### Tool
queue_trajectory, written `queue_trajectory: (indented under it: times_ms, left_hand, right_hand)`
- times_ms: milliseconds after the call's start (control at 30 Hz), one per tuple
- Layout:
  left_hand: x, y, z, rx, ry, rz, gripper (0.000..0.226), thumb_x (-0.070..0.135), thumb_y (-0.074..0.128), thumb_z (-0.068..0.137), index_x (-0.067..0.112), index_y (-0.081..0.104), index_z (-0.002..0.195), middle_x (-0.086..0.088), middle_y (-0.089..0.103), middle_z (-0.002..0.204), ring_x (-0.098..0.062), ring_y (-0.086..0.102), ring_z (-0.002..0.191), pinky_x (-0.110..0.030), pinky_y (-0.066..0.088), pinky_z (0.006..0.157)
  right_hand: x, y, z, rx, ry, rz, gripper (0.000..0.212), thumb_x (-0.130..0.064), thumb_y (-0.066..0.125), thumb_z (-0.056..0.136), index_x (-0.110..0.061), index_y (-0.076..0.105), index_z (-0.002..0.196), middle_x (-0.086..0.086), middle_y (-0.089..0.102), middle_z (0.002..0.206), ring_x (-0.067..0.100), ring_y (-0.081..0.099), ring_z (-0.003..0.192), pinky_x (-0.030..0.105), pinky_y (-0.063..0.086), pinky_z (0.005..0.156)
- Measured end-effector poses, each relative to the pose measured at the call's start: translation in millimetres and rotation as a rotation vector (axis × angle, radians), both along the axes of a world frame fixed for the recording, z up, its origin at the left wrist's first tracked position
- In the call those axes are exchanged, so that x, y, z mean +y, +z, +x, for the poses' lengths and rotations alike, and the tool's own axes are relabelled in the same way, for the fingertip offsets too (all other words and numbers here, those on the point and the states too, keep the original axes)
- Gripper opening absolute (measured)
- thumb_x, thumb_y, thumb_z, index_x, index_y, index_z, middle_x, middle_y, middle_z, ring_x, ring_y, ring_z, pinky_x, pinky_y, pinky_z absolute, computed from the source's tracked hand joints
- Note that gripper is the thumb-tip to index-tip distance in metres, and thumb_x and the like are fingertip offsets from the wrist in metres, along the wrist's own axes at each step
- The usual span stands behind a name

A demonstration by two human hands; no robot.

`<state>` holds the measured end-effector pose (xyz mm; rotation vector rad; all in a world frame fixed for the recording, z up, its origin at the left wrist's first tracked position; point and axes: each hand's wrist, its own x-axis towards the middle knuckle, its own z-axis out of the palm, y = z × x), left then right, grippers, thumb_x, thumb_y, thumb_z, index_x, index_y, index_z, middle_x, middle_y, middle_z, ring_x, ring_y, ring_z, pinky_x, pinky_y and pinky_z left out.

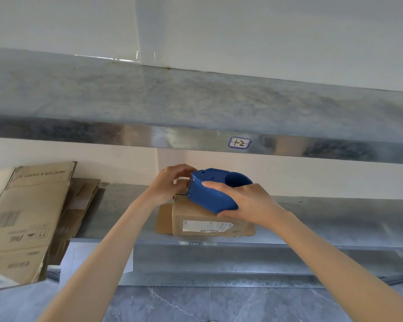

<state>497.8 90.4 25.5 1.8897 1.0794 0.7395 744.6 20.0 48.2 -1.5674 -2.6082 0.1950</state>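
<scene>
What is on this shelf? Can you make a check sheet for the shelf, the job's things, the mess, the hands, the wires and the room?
Surface: metal shelf, with a small box standing on it.
Job's things: blue tool held right over the small box; white label on the box front.
Clutter: flat cardboard boxes leaning at the left.
Hands: right hand grips the blue tool; left hand curls its fingers at the tool's far end, and what they hold is hidden.
Cables: nothing seen.
Surroundings: white wall, upper shelf with a handwritten sticker, grey floor.
</scene>
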Motion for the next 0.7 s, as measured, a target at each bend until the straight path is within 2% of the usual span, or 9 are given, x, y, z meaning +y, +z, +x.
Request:
queue_trajectory:
  times_ms: [100, 167, 233, 333, 400, 467, 533, 600, 700]
  left_hand:
    - [0.1, -1.9, 3.8, -0.016, 0.073, -0.01, 0.041, -0.017, 0.048, 0.08, 0.013, 0.068, 0.098, 0.0, 0.071, 0.096, -0.013, 0.067, 0.096, -0.029, 0.05, 0.082]
    - [-0.7, -4.0, 5.5, -0.047, 0.114, -0.012, 0.042, -0.019, 0.046, 0.077, 0.016, 0.067, 0.089, 0.0, 0.07, 0.087, -0.015, 0.064, 0.086, -0.03, 0.048, 0.077]
    - [-2.5, -5.1, 6.9, -0.076, 0.144, -0.013, 0.044, -0.02, 0.045, 0.075, 0.015, 0.067, 0.088, -0.001, 0.07, 0.088, -0.016, 0.065, 0.086, -0.031, 0.05, 0.078]
    - [-5.4, -6.9, 7.8, -0.101, 0.18, -0.008, 0.046, -0.02, 0.046, 0.077, 0.019, 0.067, 0.093, 0.001, 0.072, 0.093, -0.014, 0.067, 0.093, -0.03, 0.053, 0.084]
    - [-7.8, -6.8, 9.1, -0.159, 0.214, -0.052, 0.053, -0.018, 0.045, 0.082, 0.03, 0.065, 0.088, 0.007, 0.071, 0.089, -0.012, 0.068, 0.087, -0.029, 0.056, 0.071]
    - [-8.9, -5.7, 10.4, -0.202, 0.253, -0.084, 0.059, -0.017, 0.044, 0.084, 0.038, 0.064, 0.083, 0.007, 0.07, 0.086, -0.017, 0.067, 0.081, -0.03, 0.054, 0.057]
    - [-11.1, -5.0, 10.3, -0.225, 0.291, -0.082, 0.06, -0.019, 0.04, 0.084, 0.036, 0.063, 0.084, 0.001, 0.067, 0.084, -0.019, 0.065, 0.075, -0.028, 0.052, 0.053]
    - [-14.3, -5.4, 8.4, -0.238, 0.322, -0.057, 0.058, -0.021, 0.037, 0.083, 0.032, 0.063, 0.086, -0.003, 0.064, 0.082, -0.014, 0.063, 0.07, -0.028, 0.052, 0.052]
    - [-22.0, -4.4, 6.3, -0.207, 0.317, -0.008, 0.054, -0.018, 0.039, 0.087, 0.03, 0.063, 0.087, 0.001, 0.064, 0.078, -0.011, 0.063, 0.072, -0.024, 0.054, 0.059]
  right_hand:
    - [1.3, 0.6, 1.0, 0.006, -0.002, -0.02, 0.083, -0.057, 0.061, 0.088, -0.066, -0.003, 0.139, -0.011, 0.067, 0.111, 0.015, 0.061, 0.087, 0.026, 0.042, 0.068]
    - [1.2, 3.0, 0.5, 0.027, -0.002, -0.042, 0.081, -0.055, 0.061, 0.09, -0.065, -0.002, 0.139, -0.008, 0.068, 0.106, 0.016, 0.059, 0.086, 0.029, 0.045, 0.071]
    - [0.7, 5.5, 1.6, 0.047, 0.005, -0.054, 0.078, -0.054, 0.06, 0.091, -0.064, 0.001, 0.141, -0.005, 0.067, 0.101, 0.017, 0.057, 0.085, 0.032, 0.047, 0.075]
    - [0.0, 10.4, 4.0, 0.037, 0.035, -0.036, 0.075, -0.053, 0.058, 0.093, -0.063, 0.005, 0.145, -0.01, 0.06, 0.081, 0.008, 0.044, 0.065, 0.028, 0.036, 0.067]
    - [-0.6, 14.3, 3.3, 0.007, 0.062, -0.012, 0.072, -0.055, 0.057, 0.093, -0.063, 0.007, 0.144, -0.013, 0.042, 0.062, 0.006, 0.037, 0.055, 0.026, 0.031, 0.061]
    - [-0.6, 17.6, 2.4, 0.009, 0.071, 0.007, 0.071, -0.057, 0.056, 0.092, -0.064, 0.008, 0.142, -0.012, 0.036, 0.056, 0.004, 0.036, 0.052, 0.028, 0.032, 0.058]
    - [0.1, 20.5, 3.5, 0.029, 0.071, 0.002, 0.072, -0.059, 0.057, 0.09, -0.067, 0.005, 0.14, -0.009, 0.044, 0.057, 0.006, 0.04, 0.053, 0.029, 0.04, 0.057]
    - [-0.6, 22.2, 5.8, 0.037, 0.075, 0.003, 0.074, -0.062, 0.057, 0.088, -0.071, 0.003, 0.138, -0.006, 0.052, 0.062, 0.008, 0.046, 0.057, 0.031, 0.046, 0.059]
    - [-3.0, 26.1, 8.1, 0.036, 0.08, -0.006, 0.075, -0.064, 0.057, 0.085, -0.076, 0.003, 0.135, -0.006, 0.055, 0.065, 0.009, 0.048, 0.059, 0.027, 0.046, 0.057]
